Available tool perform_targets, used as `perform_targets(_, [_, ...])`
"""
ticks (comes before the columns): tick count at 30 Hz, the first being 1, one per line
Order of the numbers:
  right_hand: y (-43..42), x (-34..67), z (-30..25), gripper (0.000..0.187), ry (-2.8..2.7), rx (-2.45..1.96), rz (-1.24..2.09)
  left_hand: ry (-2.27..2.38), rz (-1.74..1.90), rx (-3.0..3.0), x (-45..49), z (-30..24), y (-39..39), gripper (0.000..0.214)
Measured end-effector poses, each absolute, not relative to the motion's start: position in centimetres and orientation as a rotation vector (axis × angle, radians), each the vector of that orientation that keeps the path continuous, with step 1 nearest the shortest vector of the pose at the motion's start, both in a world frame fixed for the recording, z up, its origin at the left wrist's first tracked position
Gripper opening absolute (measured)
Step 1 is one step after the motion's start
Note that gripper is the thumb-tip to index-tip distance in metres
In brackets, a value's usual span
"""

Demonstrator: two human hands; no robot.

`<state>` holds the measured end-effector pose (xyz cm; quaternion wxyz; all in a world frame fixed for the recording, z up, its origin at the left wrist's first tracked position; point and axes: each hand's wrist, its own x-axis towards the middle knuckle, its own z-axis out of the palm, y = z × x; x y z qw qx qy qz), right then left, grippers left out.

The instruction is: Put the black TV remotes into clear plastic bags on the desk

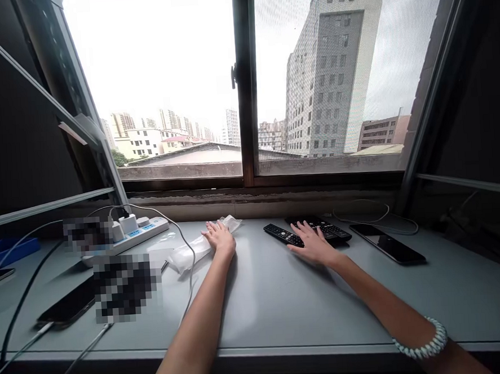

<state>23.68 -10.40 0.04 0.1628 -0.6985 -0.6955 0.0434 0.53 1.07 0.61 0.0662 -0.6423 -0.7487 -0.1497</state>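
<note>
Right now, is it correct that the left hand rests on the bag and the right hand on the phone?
Not quite: in the head view the right hand rests on the remotes; the phone lies apart beside it. The left hand is on the bag.

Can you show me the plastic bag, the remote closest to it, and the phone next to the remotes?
Plastic bag (181,260): head view, on its crinkled left end.
Remote (280,233): head view, on its buttoned face, towards the left end.
Phone (388,244): head view, on the middle of its dark screen.
</note>
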Motion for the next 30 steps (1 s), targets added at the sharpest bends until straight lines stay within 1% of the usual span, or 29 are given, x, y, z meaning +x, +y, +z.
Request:
perform_targets(2, [-10.3,23.7,0.1,0.076,-1.945,-2.087,0.123,-2.125,-0.570,-1.991,1.2,1.1,0.6,0.049])
perform_targets(4, [-10.3,23.7,0.2,0.073,-1.904,-2.175,0.165,-1.984,-0.632,-2.071,2.3,1.7,-0.1,0.049])
perform_targets(7, [-10.1,23.9,0.3,0.069,-1.857,-2.266,0.250,-1.608,-0.714,-2.305,4.1,2.2,-1.4,0.049])
perform_targets(9, [-10.0,24.1,0.4,0.066,-1.825,-2.294,0.277,-1.392,-0.729,-2.444,4.9,2.1,-2.1,0.047])
perform_targets(11, [-9.8,24.3,0.4,0.061,-1.790,-2.308,0.275,-1.310,-0.688,-2.523,5.2,1.9,-2.4,0.046])
perform_targets(13, [-9.7,24.6,0.4,0.057,-1.760,-2.316,0.268,-1.291,-0.656,-2.570,5.0,1.6,-2.4,0.052])
perform_targets(16, [-9.5,25.0,0.3,0.056,-1.731,-2.310,0.256,-1.233,-0.649,-2.644,4.5,1.3,-2.1,0.075])
perform_targets(17, [-9.4,25.1,0.3,0.056,-1.723,-2.305,0.243,-1.205,-0.641,-2.661,4.4,1.3,-2.1,0.074])
perform_targets(18, [-9.4,25.2,0.3,0.055,-1.715,-2.301,0.226,-1.178,-0.624,-2.666,4.3,1.2,-2.0,0.065])
perform_targets(20, [-9.3,25.3,0.2,0.055,-1.695,-2.284,0.183,-1.136,-0.575,-2.640,4.3,1.1,-2.1,0.034])
perform_targets(21, [-9.2,25.3,0.2,0.055,-1.686,-2.269,0.162,-1.120,-0.560,-2.619,4.3,1.1,-2.3,0.024])
perform_targets(22, [-9.2,25.3,0.3,0.056,-1.683,-2.248,0.141,-1.105,-0.557,-2.602,4.5,1.1,-2.4,0.020])
perform_targets(24, [-9.2,25.2,0.3,0.055,-1.708,-2.187,0.097,-1.076,-0.603,-2.591,4.8,1.1,-2.7,0.023])
perform_targets(27, [-9.3,25.2,0.5,0.048,-1.769,-2.081,0.040,-1.025,-0.724,-2.601,5.5,1.2,-3.1,0.026])
perform_targets(30, [-9.7,25.0,0.9,0.046,-1.796,-1.998,0.018,-0.996,-0.795,-2.583,5.8,1.3,-3.2,0.017])
